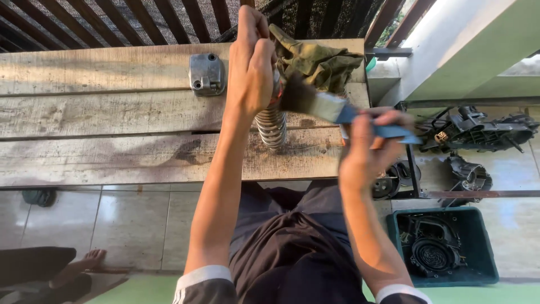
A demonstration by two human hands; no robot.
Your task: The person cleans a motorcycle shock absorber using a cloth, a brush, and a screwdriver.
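My left hand (251,59) grips the top of a shock absorber with a shiny coil spring (271,125), held upright on the wooden plank bench (112,112). My right hand (365,141) holds a paintbrush with a blue handle (337,110); its dark bristles touch the spring just below my left hand. An olive-green rag (318,62) lies bunched behind the spring.
A small grey metal cover (207,73) lies on the bench to the left. Black engine parts (478,129) lie on the tiled floor at right, and a dark green crate (444,247) holds a round black part. Another person's bare foot (84,263) shows at bottom left.
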